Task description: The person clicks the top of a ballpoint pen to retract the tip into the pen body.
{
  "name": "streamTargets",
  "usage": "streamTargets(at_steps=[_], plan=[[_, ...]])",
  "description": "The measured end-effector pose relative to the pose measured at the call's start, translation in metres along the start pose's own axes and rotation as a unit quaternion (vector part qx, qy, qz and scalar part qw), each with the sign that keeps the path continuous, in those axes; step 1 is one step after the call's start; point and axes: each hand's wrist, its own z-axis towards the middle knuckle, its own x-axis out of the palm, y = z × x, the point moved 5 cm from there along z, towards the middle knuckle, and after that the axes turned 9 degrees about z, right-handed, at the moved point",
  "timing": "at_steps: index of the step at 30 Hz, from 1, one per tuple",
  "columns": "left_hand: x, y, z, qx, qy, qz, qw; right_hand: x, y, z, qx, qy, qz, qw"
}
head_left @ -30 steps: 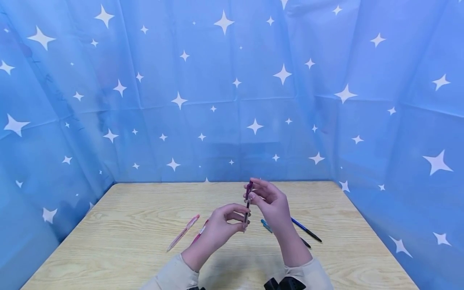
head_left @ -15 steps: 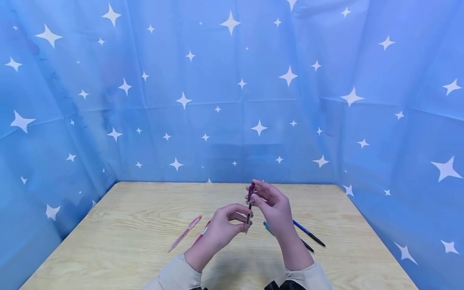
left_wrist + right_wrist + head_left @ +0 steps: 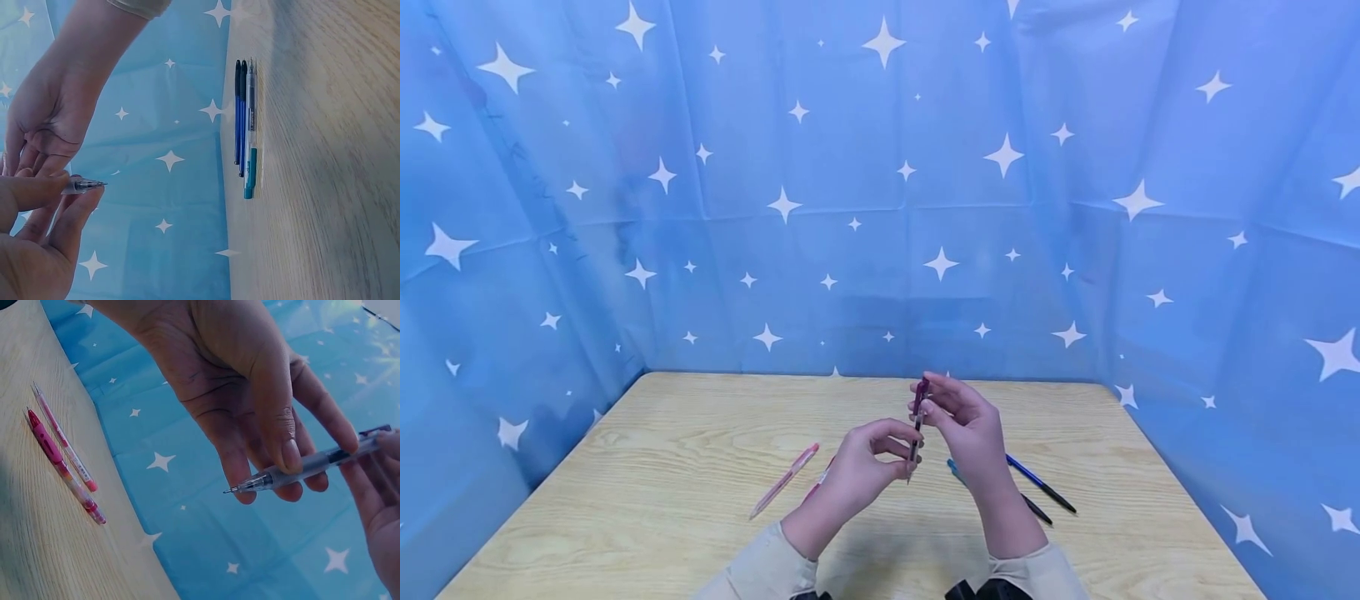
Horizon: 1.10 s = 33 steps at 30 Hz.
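Observation:
Both hands hold one retractable pen up over the table, nearly upright, with its bare metal tip pointing down. The barrel is clear, and its upper part with the clip is dark purple. My left hand pinches the lower barrel near the tip between thumb and fingers. Higher up, my right hand grips the purple end, a fingertip at its top. In the right wrist view, the left thumb presses along the clear barrel. The left wrist view shows the pen's tip poking out between the left fingers.
Left on the wooden table lie a pale pink pen and a darker pink-red pen. To the right are a clear pen with a teal end and two blue pens with black ends. A blue starry curtain surrounds the table.
The head view has shifted slightly, so the table pens and both hands appear a little farther right. Both hands keep the same hold on the pen.

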Motion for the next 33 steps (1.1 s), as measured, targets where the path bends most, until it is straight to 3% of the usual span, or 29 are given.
streamTargets(at_steps=[8,14,18,21,26,33], plan=[[-0.002,0.000,-0.001,-0.005,0.018,-0.008,0.9998,0.001,-0.001,-0.001,0.013,0.000,0.005,0.9999],[-0.009,-0.002,-0.001,0.021,0.027,-0.003,0.9994,0.001,-0.002,0.003,0.009,0.016,-0.009,0.9998],[-0.015,0.000,-0.001,0.031,0.030,0.012,0.9990,0.002,-0.004,0.008,0.009,0.032,-0.048,0.9983],[-0.020,0.004,-0.001,0.022,0.038,0.018,0.9989,0.004,-0.006,0.009,0.024,0.044,-0.094,0.9943],[-0.031,0.016,-0.001,-0.002,0.049,0.034,0.9982,0.010,-0.010,0.011,0.046,0.055,-0.181,0.9809],[-0.059,0.031,-0.007,-0.012,0.037,0.072,0.9966,0.018,-0.021,0.012,0.039,0.077,-0.320,0.9434]])
